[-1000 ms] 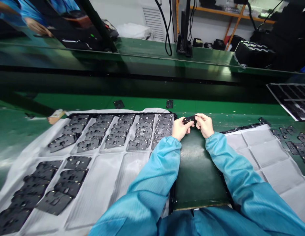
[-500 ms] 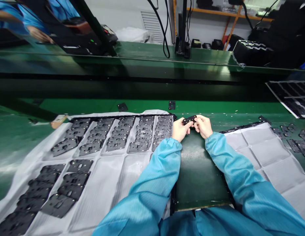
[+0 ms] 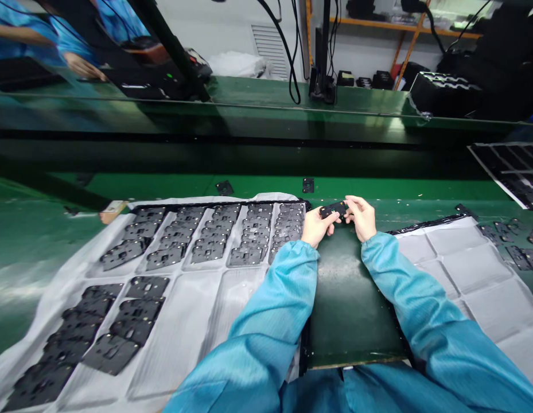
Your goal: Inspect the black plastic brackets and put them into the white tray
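My left hand and my right hand meet over a dark green mat, both pinching one small flat black part between their fingertips. The part is held just above the table, at the right end of a white tray whose pockets hold rows of overlapping black plates. Both my sleeves are blue.
A second white tray lies to my right with bare pockets. Loose black plates are scattered at the far right, and two lie on the green belt. Beyond runs a green conveyor with cables, a stand and another person's hand at top left.
My hands stay together on the small black part, turning it slightly; my right fingers have spread a little. The view has shifted slightly to the left.
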Demonstrator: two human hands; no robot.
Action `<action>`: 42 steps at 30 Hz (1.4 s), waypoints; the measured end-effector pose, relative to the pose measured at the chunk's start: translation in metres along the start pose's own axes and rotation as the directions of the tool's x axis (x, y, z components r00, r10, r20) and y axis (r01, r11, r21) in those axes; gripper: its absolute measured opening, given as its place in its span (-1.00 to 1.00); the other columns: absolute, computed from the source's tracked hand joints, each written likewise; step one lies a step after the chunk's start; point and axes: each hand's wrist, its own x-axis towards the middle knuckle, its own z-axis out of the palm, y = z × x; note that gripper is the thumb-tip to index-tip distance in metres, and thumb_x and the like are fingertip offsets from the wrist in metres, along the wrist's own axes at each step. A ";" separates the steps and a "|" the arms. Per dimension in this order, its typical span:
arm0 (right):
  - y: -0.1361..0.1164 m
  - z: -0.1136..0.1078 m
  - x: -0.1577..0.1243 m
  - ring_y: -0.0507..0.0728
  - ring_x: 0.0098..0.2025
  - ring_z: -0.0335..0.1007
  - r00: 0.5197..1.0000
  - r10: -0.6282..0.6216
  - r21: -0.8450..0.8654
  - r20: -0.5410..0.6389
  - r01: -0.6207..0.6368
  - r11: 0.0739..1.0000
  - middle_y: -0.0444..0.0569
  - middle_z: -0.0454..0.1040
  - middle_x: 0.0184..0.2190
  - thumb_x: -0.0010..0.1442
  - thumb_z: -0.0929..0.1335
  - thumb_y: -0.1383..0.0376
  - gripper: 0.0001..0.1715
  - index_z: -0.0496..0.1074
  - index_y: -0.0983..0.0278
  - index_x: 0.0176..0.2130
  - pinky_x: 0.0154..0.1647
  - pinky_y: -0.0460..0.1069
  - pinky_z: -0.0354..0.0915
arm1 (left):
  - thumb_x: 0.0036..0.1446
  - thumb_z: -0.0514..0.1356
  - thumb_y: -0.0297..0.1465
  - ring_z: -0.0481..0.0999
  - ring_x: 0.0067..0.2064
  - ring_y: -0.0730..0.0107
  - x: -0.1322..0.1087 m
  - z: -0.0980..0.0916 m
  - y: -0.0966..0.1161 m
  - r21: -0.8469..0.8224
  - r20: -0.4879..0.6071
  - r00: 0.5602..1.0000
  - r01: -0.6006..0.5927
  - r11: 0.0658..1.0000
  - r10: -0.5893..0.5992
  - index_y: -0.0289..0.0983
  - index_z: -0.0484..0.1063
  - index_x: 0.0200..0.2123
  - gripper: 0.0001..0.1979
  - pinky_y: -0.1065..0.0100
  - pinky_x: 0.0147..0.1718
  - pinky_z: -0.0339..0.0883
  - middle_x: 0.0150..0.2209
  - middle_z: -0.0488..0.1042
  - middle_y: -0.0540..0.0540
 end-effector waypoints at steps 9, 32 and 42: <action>-0.002 0.004 -0.005 -0.08 -0.70 0.15 0.992 0.033 0.004 0.121 -0.034 0.999 -0.19 0.32 -0.63 0.01 0.44 0.09 -0.67 0.42 0.32 -0.40 -0.74 -0.15 0.09 | -0.08 0.34 -0.25 0.28 -0.74 0.60 0.000 0.001 -0.002 0.048 0.028 1.000 -0.004 0.999 0.002 -0.34 0.29 -0.46 -0.67 0.50 -0.79 0.11 -0.53 0.49 -0.06; -0.004 0.003 -0.007 -0.11 -0.72 0.12 0.987 -0.003 -0.081 0.158 0.016 0.997 -0.13 0.42 -0.52 0.02 0.41 0.08 -0.64 0.49 0.31 -0.29 -0.74 -0.14 0.06 | -0.12 0.37 -0.26 0.27 -0.73 0.62 -0.001 0.001 0.002 -0.014 0.064 0.996 0.062 0.998 -0.061 -0.37 0.31 -0.44 -0.65 0.50 -0.78 0.07 -0.53 0.48 -0.07; -0.004 0.007 -0.009 -0.14 -0.74 -0.06 0.999 -0.002 -0.093 0.047 0.007 0.996 -0.21 0.27 -0.64 0.01 0.40 0.12 -0.71 0.48 0.30 -0.34 -0.77 -0.15 -0.11 | -0.10 0.36 -0.27 0.41 -0.64 0.52 0.000 0.003 -0.003 0.016 0.072 0.997 0.015 1.000 -0.016 -0.36 0.30 -0.42 -0.66 0.49 -0.70 0.28 -0.52 0.48 -0.06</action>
